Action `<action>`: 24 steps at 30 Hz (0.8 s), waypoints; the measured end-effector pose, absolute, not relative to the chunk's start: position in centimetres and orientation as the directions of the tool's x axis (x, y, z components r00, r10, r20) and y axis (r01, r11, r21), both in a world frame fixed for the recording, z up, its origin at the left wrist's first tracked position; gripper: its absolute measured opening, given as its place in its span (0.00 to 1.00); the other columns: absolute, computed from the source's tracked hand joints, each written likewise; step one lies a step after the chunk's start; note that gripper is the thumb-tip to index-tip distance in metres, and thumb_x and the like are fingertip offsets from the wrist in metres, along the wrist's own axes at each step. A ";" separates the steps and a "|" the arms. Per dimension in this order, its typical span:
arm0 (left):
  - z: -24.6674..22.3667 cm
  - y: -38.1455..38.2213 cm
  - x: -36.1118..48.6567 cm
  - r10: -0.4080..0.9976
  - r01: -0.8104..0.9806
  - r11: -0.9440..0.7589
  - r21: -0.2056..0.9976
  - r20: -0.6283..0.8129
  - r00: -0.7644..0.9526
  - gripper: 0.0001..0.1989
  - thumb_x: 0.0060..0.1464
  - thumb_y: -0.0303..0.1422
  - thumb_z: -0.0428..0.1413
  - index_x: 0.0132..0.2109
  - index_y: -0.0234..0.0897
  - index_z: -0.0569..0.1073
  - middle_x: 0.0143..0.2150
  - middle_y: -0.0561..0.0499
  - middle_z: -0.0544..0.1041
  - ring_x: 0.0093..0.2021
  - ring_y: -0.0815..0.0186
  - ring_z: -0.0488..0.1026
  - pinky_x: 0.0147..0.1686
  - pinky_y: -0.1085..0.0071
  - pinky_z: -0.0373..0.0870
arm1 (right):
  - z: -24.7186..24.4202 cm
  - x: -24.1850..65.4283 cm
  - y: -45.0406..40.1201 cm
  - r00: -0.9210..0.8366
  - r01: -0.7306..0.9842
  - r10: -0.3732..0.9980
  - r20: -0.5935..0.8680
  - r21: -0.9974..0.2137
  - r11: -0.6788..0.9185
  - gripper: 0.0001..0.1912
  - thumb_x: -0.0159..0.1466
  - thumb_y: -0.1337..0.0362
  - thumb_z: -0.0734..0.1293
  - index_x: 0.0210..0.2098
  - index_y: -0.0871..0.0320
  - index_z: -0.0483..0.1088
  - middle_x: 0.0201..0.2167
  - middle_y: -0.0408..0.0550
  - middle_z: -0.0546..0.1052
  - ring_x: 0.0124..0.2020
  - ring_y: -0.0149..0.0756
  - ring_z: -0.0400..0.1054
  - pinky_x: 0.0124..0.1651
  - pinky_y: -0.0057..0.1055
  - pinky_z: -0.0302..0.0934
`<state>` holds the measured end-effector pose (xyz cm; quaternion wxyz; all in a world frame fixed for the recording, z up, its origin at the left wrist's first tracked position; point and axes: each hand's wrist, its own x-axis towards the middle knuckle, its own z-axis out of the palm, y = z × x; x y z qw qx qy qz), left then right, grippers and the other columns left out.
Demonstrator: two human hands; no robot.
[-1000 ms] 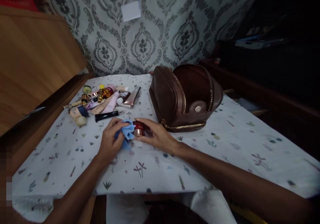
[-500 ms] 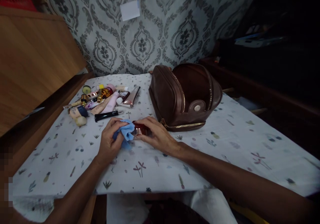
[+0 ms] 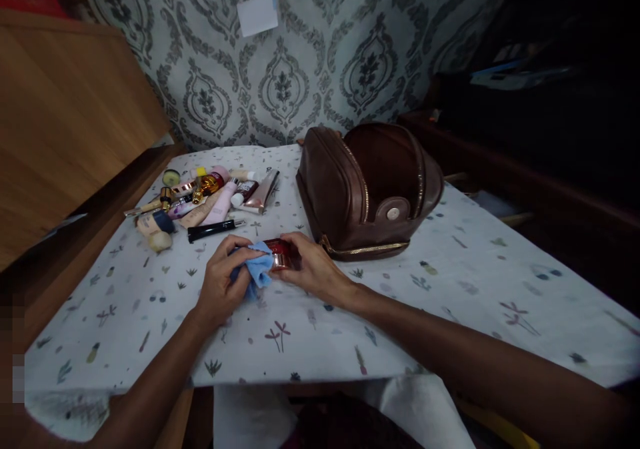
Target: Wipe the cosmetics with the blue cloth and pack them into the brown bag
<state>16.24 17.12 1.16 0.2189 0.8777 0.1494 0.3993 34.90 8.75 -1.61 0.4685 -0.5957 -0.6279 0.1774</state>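
My left hand (image 3: 227,277) pinches a crumpled light blue cloth (image 3: 261,266), which presses against the left side of a small dark red jar (image 3: 280,254) with a shiny copper-coloured band. Fingers and thumb of my right hand (image 3: 314,267) grip that jar from its right side. Both hands are close together over the front middle of the table. The cloth hides part of the jar, and so do my right fingers. Just beyond my left hand lies a black tube (image 3: 215,230). To the right of the jar stands a brown toiletry bag (image 3: 345,202), its top unzipped and gaping.
Several cosmetics, among them a pink tube (image 3: 220,203), a silvery-pink tube (image 3: 263,192) and a makeup brush (image 3: 159,240), lie heaped at the back left of the patterned tablecloth (image 3: 320,342). A wooden panel (image 3: 75,115) borders the left side; a patterned wall stands behind.
The jar has turned slightly in my hands, so more of its red top and copper band shows. My right fingers have drawn back a little to the right along it.
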 end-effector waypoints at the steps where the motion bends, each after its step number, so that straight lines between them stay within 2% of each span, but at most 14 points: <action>1: 1.3 17.1 16.2 0.445 0.082 -0.851 0.518 0.631 0.635 0.13 0.57 0.22 0.50 0.40 0.37 0.79 0.42 0.47 0.73 0.41 0.64 0.72 0.40 0.67 0.71 | -1.4 34.8 8.7 0.156 0.556 0.923 0.353 -0.803 0.213 0.23 0.56 0.56 0.76 0.46 0.57 0.68 0.40 0.48 0.76 0.40 0.41 0.73 0.44 0.38 0.68; 3: 1.4 17.1 16.1 0.463 0.072 -0.838 0.541 0.635 0.619 0.12 0.57 0.22 0.50 0.38 0.37 0.78 0.40 0.48 0.73 0.40 0.64 0.73 0.38 0.68 0.71 | -1.2 34.7 8.5 0.163 0.516 0.927 0.337 -0.830 0.211 0.23 0.56 0.57 0.76 0.47 0.57 0.67 0.37 0.45 0.77 0.36 0.38 0.73 0.41 0.35 0.68; 5: 1.5 17.1 16.1 0.476 0.069 -0.834 0.547 0.653 0.589 0.12 0.57 0.23 0.50 0.38 0.37 0.78 0.40 0.48 0.73 0.41 0.64 0.73 0.38 0.69 0.71 | -1.2 34.8 8.4 0.161 0.525 0.905 0.393 -0.811 0.259 0.23 0.56 0.60 0.76 0.48 0.56 0.67 0.39 0.46 0.77 0.38 0.38 0.73 0.43 0.36 0.68; 8: 1.4 17.0 16.1 0.464 0.084 -0.858 0.507 0.695 0.549 0.12 0.59 0.24 0.51 0.44 0.37 0.78 0.43 0.48 0.74 0.45 0.62 0.73 0.43 0.67 0.72 | -1.3 35.0 8.3 0.090 0.606 0.850 0.519 -0.705 0.367 0.27 0.57 0.61 0.75 0.54 0.56 0.67 0.44 0.50 0.75 0.45 0.42 0.72 0.49 0.40 0.68; 11: 1.1 16.8 16.1 0.397 0.103 -0.902 0.418 0.713 0.579 0.16 0.60 0.24 0.51 0.52 0.38 0.76 0.50 0.45 0.73 0.51 0.60 0.72 0.51 0.62 0.71 | -1.4 35.0 8.0 0.019 0.648 0.824 0.566 -0.634 0.421 0.33 0.61 0.62 0.73 0.63 0.54 0.61 0.48 0.53 0.74 0.49 0.44 0.70 0.52 0.44 0.68; 14: 1.0 16.6 16.2 0.310 0.089 -0.938 0.336 0.693 0.651 0.20 0.59 0.24 0.50 0.56 0.39 0.74 0.53 0.42 0.71 0.53 0.58 0.71 0.53 0.59 0.70 | -1.6 34.8 7.9 0.025 0.637 0.829 0.558 -0.648 0.417 0.39 0.62 0.63 0.71 0.68 0.52 0.51 0.53 0.55 0.71 0.51 0.44 0.70 0.53 0.44 0.68; 17: 1.3 16.4 16.4 0.311 0.095 -0.937 0.336 0.682 0.662 0.18 0.59 0.24 0.50 0.53 0.39 0.76 0.51 0.42 0.73 0.51 0.58 0.71 0.50 0.58 0.71 | -1.9 34.7 8.1 0.065 0.616 0.852 0.520 -0.692 0.375 0.45 0.59 0.63 0.72 0.69 0.55 0.47 0.55 0.58 0.69 0.53 0.45 0.69 0.54 0.44 0.67; 20: 1.6 16.3 16.4 0.341 0.089 -0.923 0.375 0.688 0.641 0.15 0.58 0.23 0.50 0.46 0.39 0.78 0.47 0.44 0.74 0.47 0.59 0.72 0.47 0.60 0.72 | -1.9 34.9 8.5 0.073 0.623 0.893 0.443 -0.720 0.306 0.44 0.55 0.64 0.74 0.66 0.59 0.54 0.54 0.59 0.69 0.54 0.48 0.68 0.55 0.47 0.66; 24: 1.8 16.1 16.2 0.359 0.061 -0.905 0.422 0.677 0.642 0.15 0.57 0.21 0.48 0.40 0.37 0.78 0.42 0.46 0.75 0.42 0.62 0.73 0.42 0.64 0.72 | -1.5 35.1 8.6 0.051 0.651 0.940 0.338 -0.725 0.225 0.33 0.54 0.63 0.76 0.57 0.60 0.66 0.49 0.57 0.74 0.51 0.49 0.70 0.54 0.48 0.65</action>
